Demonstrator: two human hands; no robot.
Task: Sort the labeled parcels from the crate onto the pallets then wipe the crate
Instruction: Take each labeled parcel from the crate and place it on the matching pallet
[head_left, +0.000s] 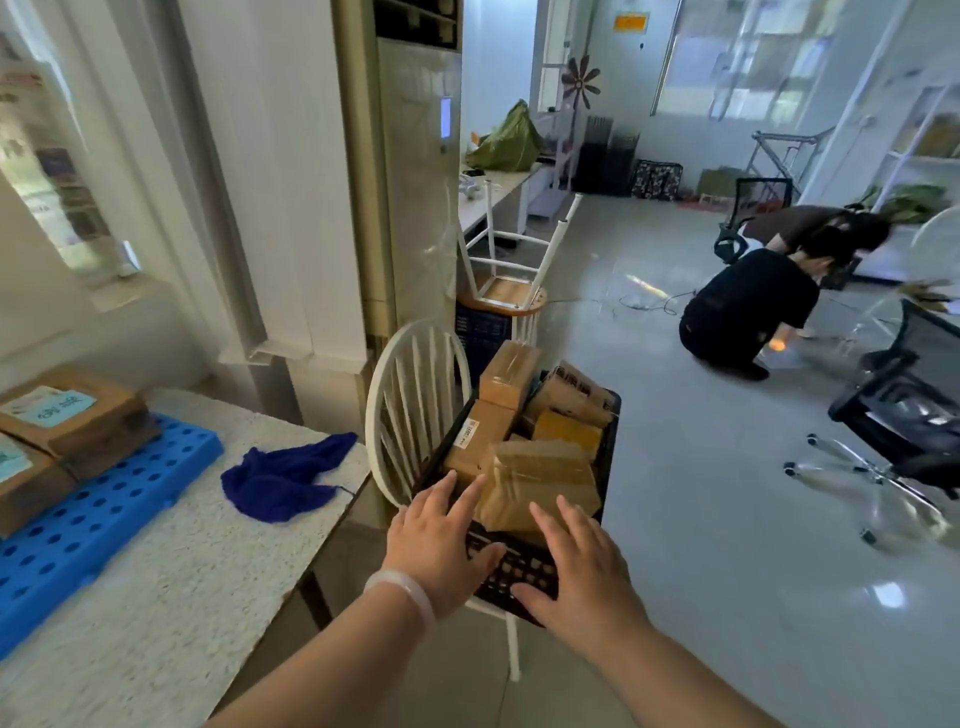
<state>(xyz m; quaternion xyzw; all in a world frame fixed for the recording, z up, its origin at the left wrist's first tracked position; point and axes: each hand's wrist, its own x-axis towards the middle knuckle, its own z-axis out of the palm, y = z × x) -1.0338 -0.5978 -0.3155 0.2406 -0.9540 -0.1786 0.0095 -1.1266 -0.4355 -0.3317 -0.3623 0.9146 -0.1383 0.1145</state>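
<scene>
Left hand (436, 540) and right hand (576, 566) spread open, holding nothing; I feared dragging the 12 o'clock parcel (540, 483) could tip the crate (524, 569) (perched on a chair (410, 395)).

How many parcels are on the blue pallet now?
2: far parcel at the back of the blue pallet, near parcel cut by the frame edge; more may be hidden.

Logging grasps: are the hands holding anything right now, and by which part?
Nothing is held. The left hand and right hand hover open over the crate, at its near rim.
</scene>
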